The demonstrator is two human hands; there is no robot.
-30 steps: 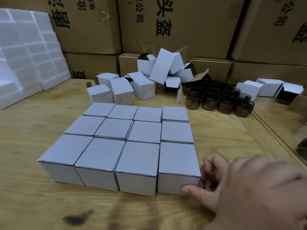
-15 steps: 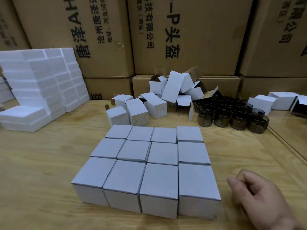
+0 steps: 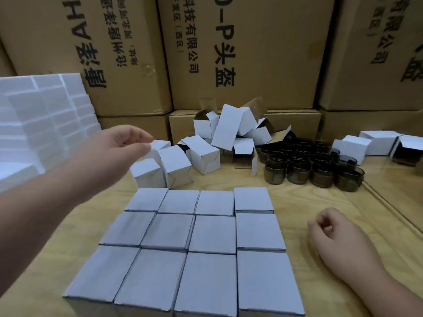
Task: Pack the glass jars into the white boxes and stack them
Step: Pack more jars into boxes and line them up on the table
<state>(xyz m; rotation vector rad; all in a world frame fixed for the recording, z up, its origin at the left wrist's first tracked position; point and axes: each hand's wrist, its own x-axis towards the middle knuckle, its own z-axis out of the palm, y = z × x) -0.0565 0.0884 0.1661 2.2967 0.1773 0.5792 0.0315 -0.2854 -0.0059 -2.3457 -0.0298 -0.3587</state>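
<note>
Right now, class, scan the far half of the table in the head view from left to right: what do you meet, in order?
White foam stack → left hand → heap of empty white boxes → cluster of glass jars → white boxes at the right edge.

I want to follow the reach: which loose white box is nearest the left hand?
The small box at the pile's left end, just beyond the left hand; the others lie farther right.

Packing storeroom: stacked shipping cartons (image 3: 240,53).
</note>
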